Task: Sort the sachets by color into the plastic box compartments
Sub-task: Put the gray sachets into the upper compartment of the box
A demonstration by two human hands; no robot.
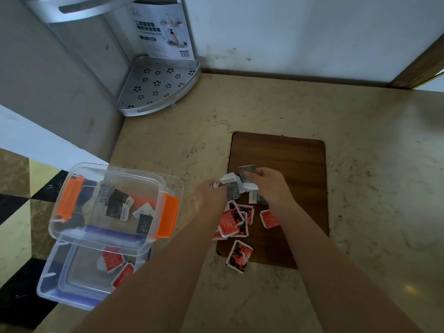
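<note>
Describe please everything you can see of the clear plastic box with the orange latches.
The clear plastic box with orange latches is see-through, with rounded corners and one orange latch on each short side. It is open, with no lid on it, and it rests tilted on the rim of a second clear box with blue latches, at the left of the marble counter. Inside lie several black-and-white sachets. Neither hand touches it.
</note>
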